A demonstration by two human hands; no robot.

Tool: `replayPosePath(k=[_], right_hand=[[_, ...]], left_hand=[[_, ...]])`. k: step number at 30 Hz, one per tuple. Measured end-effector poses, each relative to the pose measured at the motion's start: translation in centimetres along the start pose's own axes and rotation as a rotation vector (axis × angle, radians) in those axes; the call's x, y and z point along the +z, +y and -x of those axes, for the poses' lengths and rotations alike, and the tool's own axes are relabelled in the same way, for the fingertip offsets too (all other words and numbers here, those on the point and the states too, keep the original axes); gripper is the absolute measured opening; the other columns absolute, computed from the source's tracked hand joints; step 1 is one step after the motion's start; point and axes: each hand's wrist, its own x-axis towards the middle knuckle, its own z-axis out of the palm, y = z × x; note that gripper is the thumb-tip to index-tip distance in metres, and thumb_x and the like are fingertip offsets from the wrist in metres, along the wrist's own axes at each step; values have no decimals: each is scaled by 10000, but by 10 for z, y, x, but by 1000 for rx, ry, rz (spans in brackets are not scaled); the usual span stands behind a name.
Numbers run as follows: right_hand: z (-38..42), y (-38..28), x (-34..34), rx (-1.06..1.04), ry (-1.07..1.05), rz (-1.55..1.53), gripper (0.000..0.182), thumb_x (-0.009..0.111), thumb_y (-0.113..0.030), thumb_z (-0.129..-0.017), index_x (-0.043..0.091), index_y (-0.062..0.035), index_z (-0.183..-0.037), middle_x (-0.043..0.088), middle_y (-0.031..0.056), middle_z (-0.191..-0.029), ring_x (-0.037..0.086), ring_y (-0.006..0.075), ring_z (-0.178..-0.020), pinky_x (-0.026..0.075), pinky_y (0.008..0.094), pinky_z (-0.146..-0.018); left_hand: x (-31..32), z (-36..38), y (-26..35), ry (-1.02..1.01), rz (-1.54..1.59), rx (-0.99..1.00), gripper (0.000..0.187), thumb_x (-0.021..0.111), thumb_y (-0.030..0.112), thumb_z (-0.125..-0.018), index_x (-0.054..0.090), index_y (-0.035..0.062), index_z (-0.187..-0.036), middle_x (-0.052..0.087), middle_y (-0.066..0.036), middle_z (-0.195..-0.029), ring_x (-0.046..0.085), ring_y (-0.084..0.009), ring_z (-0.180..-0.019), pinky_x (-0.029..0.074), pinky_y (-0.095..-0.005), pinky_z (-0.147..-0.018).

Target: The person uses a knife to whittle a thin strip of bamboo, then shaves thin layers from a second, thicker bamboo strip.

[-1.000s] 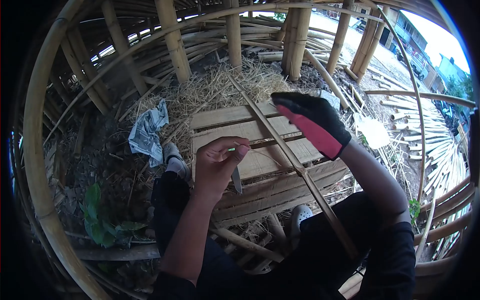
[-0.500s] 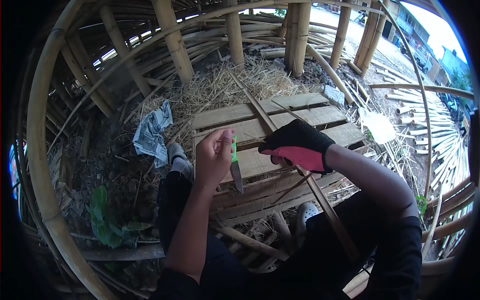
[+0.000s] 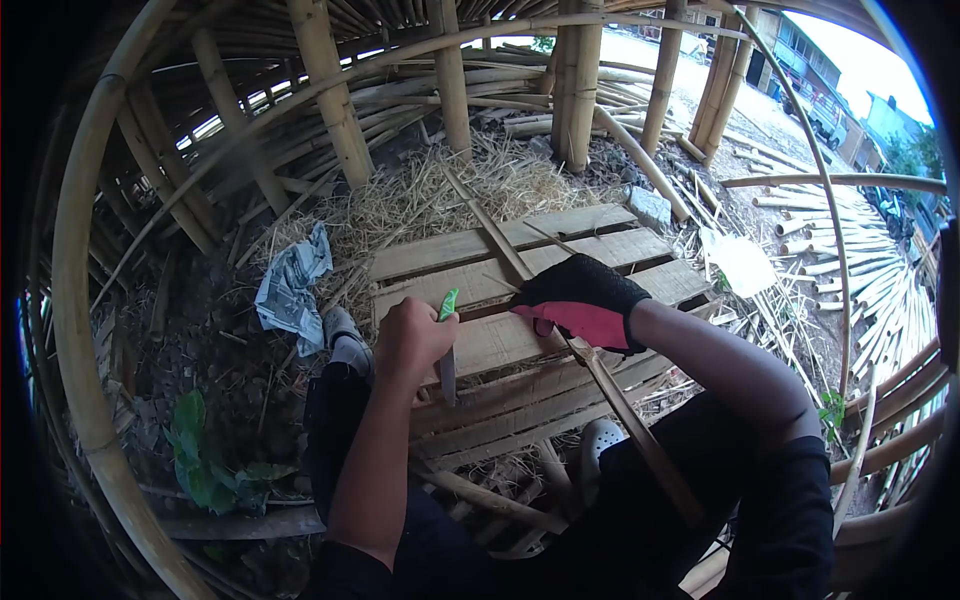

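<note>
My bare left hand (image 3: 413, 340) is closed around the green handle of a knife (image 3: 448, 375). The knife's blade points down, in front of the near edge of the wooden slatted crate (image 3: 420, 262). On my right hand (image 3: 580, 305) is a black and pink work glove. That hand grips a long split bamboo strip (image 3: 640, 430), which runs from the straw across the crate top and down over my lap. A thin sliver (image 3: 548, 237) of bamboo lies by the strip, beyond the glove. The right fingertips are mostly hidden by the glove's back.
Crumpled newspaper (image 3: 292, 290) lies left of the crate, near my shoe (image 3: 345, 335). Straw (image 3: 420, 200) covers the ground behind it. Upright bamboo posts (image 3: 335, 95) stand beyond. Many cut poles (image 3: 830, 250) lie at right. A curved bamboo pole (image 3: 75, 300) rises at far left.
My left hand has turned and lowered slightly, its fingers now wrapped around the knife handle. My right hand keeps its grip on the bamboo strip. The whole view has shifted a little.
</note>
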Motion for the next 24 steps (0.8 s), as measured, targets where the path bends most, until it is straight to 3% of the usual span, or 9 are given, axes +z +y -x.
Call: replayPosePath(k=[2, 4, 5, 7, 12, 14, 21, 23, 24], right_hand=[[-3, 9, 2, 68, 2, -15, 280, 577, -298, -945, 739, -112, -1079, 721, 66, -844, 654, 132, -723, 516, 288, -713], [-14, 31, 9, -305, 112, 158, 296, 569, -276, -944, 722, -131, -1152, 726, 91, -921, 675, 156, -798, 521, 298, -767], [-13, 31, 7, -305, 112, 160, 296, 569, -276, -944, 722, -131, -1152, 726, 91, -921, 675, 156, -798, 521, 298, -767], [-3, -7, -1, 143, 35, 83, 317, 558, -254, -943, 700, -145, -1205, 723, 107, -962, 682, 160, -852, 523, 298, -810], [1, 6, 10, -139, 117, 94, 325, 542, -242, -956, 681, -137, -1230, 728, 84, -919, 689, 157, -760, 542, 289, -754], [3, 12, 11, -362, 150, 133, 284, 633, -190, -911, 684, -131, -1184, 720, 91, -1034, 703, 246, -876, 569, 328, -763], [7, -18, 11, -357, 142, 390, 213, 662, -191, -885, 729, -95, -1063, 728, 95, -989, 709, 230, -862, 564, 315, -763], [8, -34, 7, 128, 87, 54, 227, 658, -257, -913, 748, -63, -988, 722, 87, -812, 698, 176, -745, 544, 303, -702], [8, -32, 8, 129, 84, 54, 227, 658, -257, -913, 748, -63, -988, 722, 87, -812, 698, 176, -745, 544, 303, -702]], left_hand=[[-4, -4, -10, -73, 114, -38, 387, 741, 365, -808, 720, -22, -823, 711, -156, -761, 710, -278, -652, 571, -366, -615], [0, -9, -24, -109, 559, -98, 344, 763, 323, -827, 719, -17, -804, 688, -75, -714, 651, -159, -558, 544, -303, -532], [-2, -9, -26, -125, 634, -132, 303, 777, 300, -839, 724, 2, -833, 665, -19, -731, 605, -92, -570, 534, -259, -515], [0, -10, -31, -108, 745, -125, 315, 780, 318, -841, 722, 9, -863, 662, -14, -741, 614, -95, -589, 541, -265, -518], [-2, -1, -44, -197, 1234, -149, 336, 762, 370, -871, 705, 56, -976, 663, -14, -840, 657, -123, -739, 595, -305, -647], [-5, 11, -33, -213, 1291, -184, 257, 713, 298, -919, 694, 53, -997, 671, -38, -904, 674, -159, -792, 620, -358, -750], [6, 38, -9, -138, 1588, 42, 100, 637, 111, -962, 624, 15, -986, 669, -75, -957, 687, -199, -889, 604, -397, -879], [8, 42, -3, -80, 1601, 78, 99, 637, 104, -961, 622, 13, -999, 663, -75, -968, 684, -194, -891, 602, -395, -886], [9, 43, -2, -22, 1611, 118, 101, 638, 96, -960, 620, 11, -1012, 658, -74, -978, 680, -189, -894, 600, -393, -892]])
